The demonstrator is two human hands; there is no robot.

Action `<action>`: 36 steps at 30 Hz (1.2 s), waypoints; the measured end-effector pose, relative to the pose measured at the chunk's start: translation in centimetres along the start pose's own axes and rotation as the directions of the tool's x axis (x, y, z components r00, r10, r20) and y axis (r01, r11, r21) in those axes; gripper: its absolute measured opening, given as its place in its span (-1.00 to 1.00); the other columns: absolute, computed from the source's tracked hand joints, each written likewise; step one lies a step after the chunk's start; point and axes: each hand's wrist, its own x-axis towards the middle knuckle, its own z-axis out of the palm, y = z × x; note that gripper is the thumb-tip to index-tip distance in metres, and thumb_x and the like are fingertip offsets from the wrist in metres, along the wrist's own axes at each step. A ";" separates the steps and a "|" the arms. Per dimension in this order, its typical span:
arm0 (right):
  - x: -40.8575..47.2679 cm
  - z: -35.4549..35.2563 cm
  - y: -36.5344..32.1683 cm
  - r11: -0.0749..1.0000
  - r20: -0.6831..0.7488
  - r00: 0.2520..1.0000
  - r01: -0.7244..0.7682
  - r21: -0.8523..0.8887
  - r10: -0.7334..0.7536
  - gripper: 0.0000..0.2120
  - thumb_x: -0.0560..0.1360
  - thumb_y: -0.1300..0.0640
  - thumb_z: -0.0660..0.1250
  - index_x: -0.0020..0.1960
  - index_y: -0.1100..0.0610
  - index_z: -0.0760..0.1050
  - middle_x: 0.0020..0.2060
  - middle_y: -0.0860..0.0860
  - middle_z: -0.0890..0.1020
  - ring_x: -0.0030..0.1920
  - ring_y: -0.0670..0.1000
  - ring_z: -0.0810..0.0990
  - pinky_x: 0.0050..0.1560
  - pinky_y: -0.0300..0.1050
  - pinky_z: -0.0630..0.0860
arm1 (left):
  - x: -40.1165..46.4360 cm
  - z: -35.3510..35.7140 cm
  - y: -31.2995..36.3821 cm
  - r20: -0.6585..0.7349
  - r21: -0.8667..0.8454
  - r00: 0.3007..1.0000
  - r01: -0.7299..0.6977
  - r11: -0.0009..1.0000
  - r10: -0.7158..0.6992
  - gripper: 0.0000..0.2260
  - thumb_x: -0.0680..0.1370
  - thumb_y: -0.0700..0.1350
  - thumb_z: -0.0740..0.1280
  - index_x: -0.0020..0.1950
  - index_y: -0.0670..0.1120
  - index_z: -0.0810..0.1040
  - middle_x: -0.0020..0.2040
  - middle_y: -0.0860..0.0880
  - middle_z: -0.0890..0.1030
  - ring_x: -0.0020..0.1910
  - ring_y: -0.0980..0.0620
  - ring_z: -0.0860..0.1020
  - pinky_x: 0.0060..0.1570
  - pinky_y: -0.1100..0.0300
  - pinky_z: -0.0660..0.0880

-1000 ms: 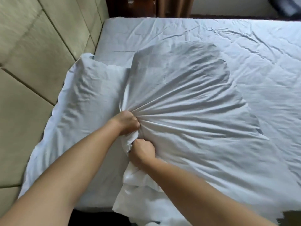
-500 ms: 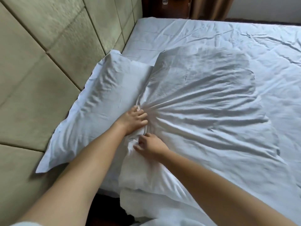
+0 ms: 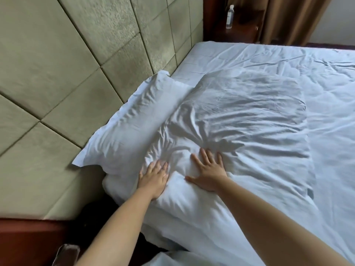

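Both the left hand (image 3: 153,178) and right hand (image 3: 209,174) released the pillow (image 3: 249,131), fingers (image 3: 204,155) now flat.

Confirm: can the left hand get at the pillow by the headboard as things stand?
Probably yes. The left hand lies flat on the bedding beside the pillow, at its near end, with nothing between them.

Padded headboard (image 3: 76,73) spans 9–11 o'clock. Second pillow (image 3: 130,131) lies along it, at 10. Clear bottle (image 3: 230,17) stands upright on dark nightstand (image 3: 244,29) at 12. Brown curtain (image 3: 292,20) at 1. Wrinkled white sheet (image 3: 330,93) at 3. Blurred shoe (image 3: 66,254) at 7.
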 end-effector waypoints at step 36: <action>34.0 -3.2 -10.4 0.409 0.372 0.774 -0.601 0.687 0.512 0.04 0.37 -0.39 0.29 0.53 0.29 0.02 0.49 0.22 0.19 0.48 0.15 0.22 0.46 -0.08 0.16 | 28.9 -11.3 -15.1 -0.015 -0.146 0.959 0.278 0.950 -0.283 0.05 0.30 0.55 0.11 0.56 -0.01 -0.22 0.53 -0.22 0.04 0.48 -0.21 0.13 0.39 -0.16 0.19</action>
